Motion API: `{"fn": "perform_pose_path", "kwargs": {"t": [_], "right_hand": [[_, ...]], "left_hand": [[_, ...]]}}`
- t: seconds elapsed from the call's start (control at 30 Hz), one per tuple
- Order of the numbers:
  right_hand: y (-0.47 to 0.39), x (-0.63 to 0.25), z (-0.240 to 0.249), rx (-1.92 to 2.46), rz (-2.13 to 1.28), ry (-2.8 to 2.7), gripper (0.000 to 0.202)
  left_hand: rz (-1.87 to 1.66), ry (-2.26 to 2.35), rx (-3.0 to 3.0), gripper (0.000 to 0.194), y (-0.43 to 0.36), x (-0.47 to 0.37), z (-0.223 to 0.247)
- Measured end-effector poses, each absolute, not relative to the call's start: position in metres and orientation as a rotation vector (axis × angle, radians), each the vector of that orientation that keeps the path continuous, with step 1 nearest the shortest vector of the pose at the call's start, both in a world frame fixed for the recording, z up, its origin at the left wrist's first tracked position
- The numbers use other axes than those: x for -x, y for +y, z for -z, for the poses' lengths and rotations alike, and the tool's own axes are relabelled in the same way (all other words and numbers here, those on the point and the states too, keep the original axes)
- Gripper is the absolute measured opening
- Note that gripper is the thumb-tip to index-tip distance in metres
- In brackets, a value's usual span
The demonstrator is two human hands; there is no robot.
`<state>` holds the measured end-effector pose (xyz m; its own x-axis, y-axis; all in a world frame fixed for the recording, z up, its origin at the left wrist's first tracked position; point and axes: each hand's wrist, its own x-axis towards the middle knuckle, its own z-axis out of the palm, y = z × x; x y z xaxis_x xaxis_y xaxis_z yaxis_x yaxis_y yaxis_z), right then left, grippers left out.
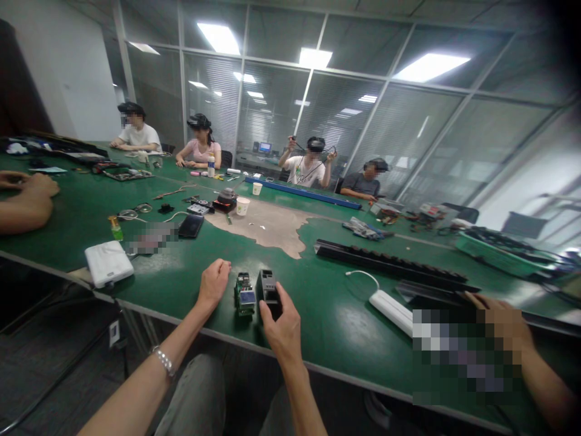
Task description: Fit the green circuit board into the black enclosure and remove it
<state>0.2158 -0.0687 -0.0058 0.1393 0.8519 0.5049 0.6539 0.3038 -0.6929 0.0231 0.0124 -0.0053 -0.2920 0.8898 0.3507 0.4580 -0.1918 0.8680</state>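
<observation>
The green bench (336, 327) supports both parts near its near edge, within easy reach. The right hand (285, 330) grips the black housing (267, 280) between thumb and fingers, apparently to steady it just right of the circuit-board assembly (246, 298); the left hand (214, 283), left of the assembly, is curled closed, with no held object visible.

From here I see a green table (340, 327) before glass panels (281, 91) with blinds, a white wall (77, 91), bright ceiling lights (431, 66), dark chairs (524, 224) and a dark floor (49, 369).
</observation>
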Motion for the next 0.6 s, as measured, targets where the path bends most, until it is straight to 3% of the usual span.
{"fn": "perform_pose_path", "kwargs": {"t": [0.27, 0.6], "right_hand": [[-0.0693, -0.2146, 0.009, 1.417, -0.2, -1.606, 0.057], [-0.0718, -0.2154, 0.0028, 1.481, -0.33, -1.434, 0.058]], "left_hand": [[-1.422, 1.715, -1.673, 0.036, 0.0036, -0.0245, 0.0003], [-1.515, 1.586, -1.538, 0.027, 0.0083, -0.0237, 0.0017]]}}
